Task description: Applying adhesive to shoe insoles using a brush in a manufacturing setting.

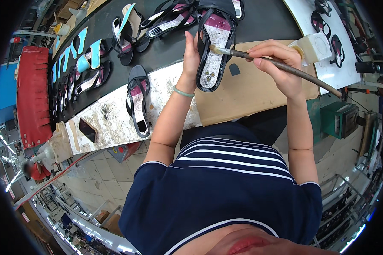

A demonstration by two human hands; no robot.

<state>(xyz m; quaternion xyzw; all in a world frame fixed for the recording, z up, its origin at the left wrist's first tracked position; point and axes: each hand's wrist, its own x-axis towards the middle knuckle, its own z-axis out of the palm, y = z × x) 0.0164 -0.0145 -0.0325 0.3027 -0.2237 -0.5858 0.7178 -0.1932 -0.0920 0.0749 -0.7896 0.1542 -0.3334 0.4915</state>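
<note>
My left hand (191, 57) grips a black strappy sandal (212, 70) by its left side, with the thumb up along the edge. Its footbed is white and worn-looking, with a purple patch toward the straps. In my right hand (281, 63) is a long wooden-handled brush (312, 79), held like a pen. The brush's bristles touch the footbed near its left edge. Just beyond my right hand a whitish plastic container (317, 47) with a yellowish mouth lies tilted. Another black sandal (138, 102) rests left of my left forearm.
Brown cardboard (251, 93) covers the bench before me, with a small dark piece (234, 69) on it. More sandals (125, 40) and light-blue insole pieces (81, 40) line the dark belt. A phone (88, 130) lies at left, a green metal box (339, 119) stands at right.
</note>
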